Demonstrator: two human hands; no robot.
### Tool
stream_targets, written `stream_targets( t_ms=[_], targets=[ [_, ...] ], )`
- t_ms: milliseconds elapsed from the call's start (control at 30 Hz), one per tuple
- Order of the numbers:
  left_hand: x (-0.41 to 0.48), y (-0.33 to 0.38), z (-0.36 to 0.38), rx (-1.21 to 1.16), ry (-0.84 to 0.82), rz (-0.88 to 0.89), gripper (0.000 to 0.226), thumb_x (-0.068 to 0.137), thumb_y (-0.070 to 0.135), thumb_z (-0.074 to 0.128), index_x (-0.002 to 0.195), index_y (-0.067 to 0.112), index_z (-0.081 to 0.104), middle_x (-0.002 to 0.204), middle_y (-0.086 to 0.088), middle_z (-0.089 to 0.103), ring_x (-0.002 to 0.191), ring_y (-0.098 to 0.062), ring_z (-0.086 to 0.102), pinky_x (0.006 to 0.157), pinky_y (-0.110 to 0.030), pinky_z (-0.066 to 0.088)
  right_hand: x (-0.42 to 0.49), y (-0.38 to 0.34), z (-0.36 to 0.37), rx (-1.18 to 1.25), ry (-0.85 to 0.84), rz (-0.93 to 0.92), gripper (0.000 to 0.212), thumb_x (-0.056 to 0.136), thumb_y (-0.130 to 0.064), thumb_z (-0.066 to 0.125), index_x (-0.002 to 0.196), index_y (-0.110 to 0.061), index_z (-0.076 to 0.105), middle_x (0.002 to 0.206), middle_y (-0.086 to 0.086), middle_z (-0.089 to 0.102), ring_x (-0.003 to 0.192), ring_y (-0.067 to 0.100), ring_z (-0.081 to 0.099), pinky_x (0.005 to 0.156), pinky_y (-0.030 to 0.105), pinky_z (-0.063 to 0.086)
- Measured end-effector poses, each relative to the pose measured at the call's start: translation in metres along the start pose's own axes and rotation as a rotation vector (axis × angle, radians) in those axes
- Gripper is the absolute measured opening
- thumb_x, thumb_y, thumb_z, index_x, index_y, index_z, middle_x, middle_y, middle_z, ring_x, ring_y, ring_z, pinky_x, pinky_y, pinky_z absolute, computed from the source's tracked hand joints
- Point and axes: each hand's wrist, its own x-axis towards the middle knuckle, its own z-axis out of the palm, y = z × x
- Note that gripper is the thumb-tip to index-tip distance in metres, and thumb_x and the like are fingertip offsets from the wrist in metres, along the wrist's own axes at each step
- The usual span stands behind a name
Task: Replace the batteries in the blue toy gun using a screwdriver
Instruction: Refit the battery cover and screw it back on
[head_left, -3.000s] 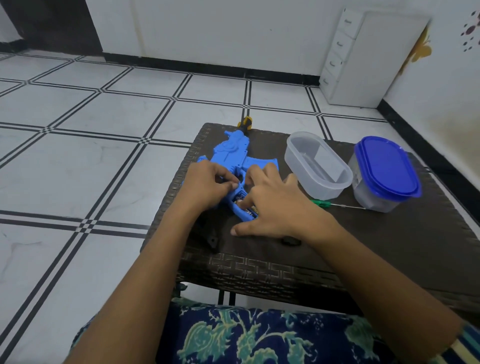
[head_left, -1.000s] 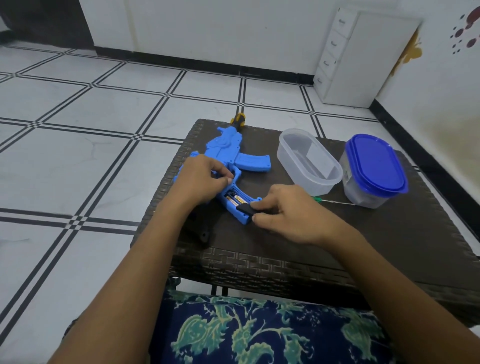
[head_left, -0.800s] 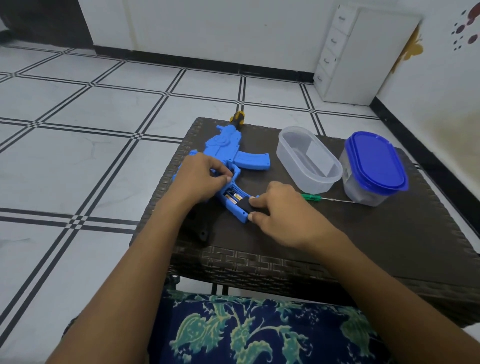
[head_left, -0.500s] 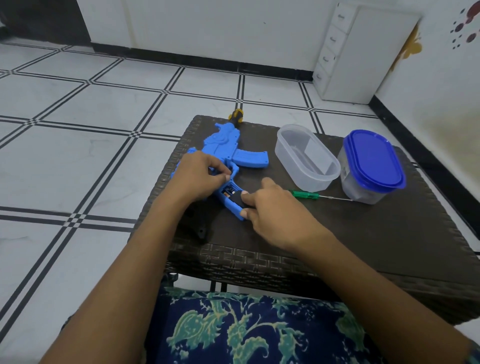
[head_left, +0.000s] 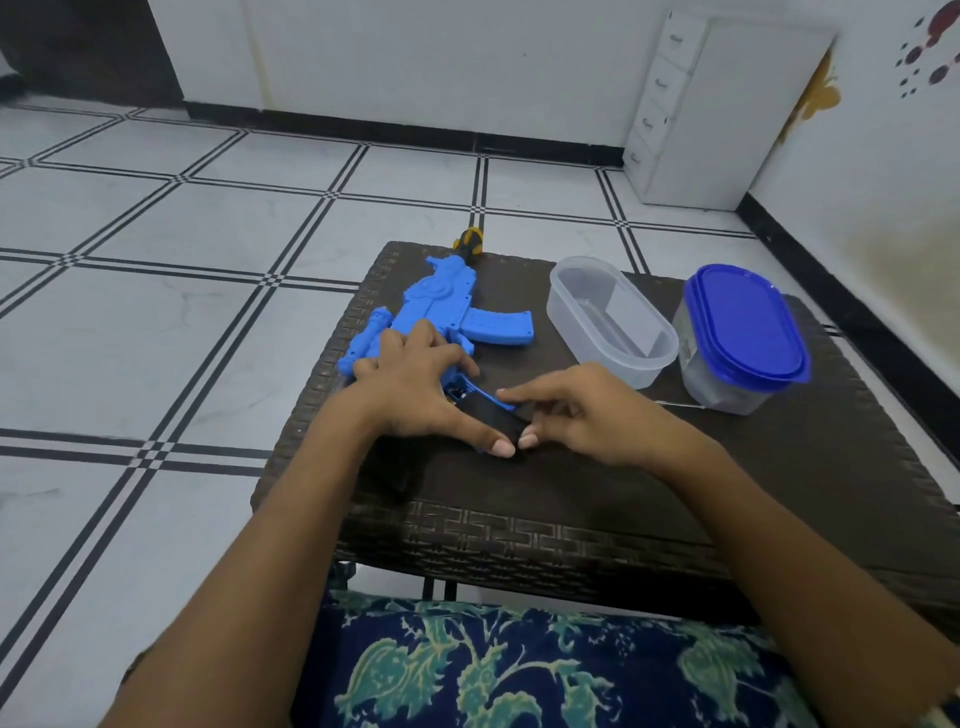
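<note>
Left hand (head_left: 410, 389) flat on blue toy gun (head_left: 441, 306), fingers spread straight, thumb tip pressed to near end of black cover (head_left: 488, 415). Right hand (head_left: 587, 415) pinching same cover, forefinger on top, thumb at end, tip beside left thumb. Gun grip under cover, by both thumbs; barrel beyond left fingertips. Just past right knuckles, screwdriver (head_left: 678, 405) shaft, handle hidden.

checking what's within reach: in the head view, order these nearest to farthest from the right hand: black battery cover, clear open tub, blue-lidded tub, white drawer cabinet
1. Black plastic battery cover: pinched by the right hand's fingers.
2. Clear open oval plastic tub: just beyond.
3. Blue-lidded oval plastic tub: farther right.
4. White drawer cabinet: far corner.
</note>
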Motion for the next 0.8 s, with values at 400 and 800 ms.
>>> stream_targets(
  t_ms=[400,800],
  targets=[
    [0.004,-0.009,0.003,-0.075,0.067,0.038,0.082,0.032,0.086,0.059,0.104,0.046,0.059,0.1,0.015,0.036,0.105,-0.01,0.033,0.1,-0.046,0.033,0.021,-0.025,0.002,-0.137,0.04,0.0,0.031,0.09,-0.018,0.067,0.12,-0.017,0.068,0.116,0.0,0.069,0.097,0.01,0.061,0.091,0.033,0.051],
    [-0.004,-0.021,-0.001,-0.257,0.18,0.209,0.06,0.067,0.026,0.085,0.123,0.021,0.064,0.13,0.009,0.057,0.115,-0.005,0.053,0.093,-0.014,0.042,0.014,-0.021,0.006,-0.188,0.13,-0.196,0.033,0.07,-0.022,0.085,0.101,-0.015,0.075,0.101,0.0,0.067,0.092,0.014,0.06,0.083,0.039,0.051]
  ],
)
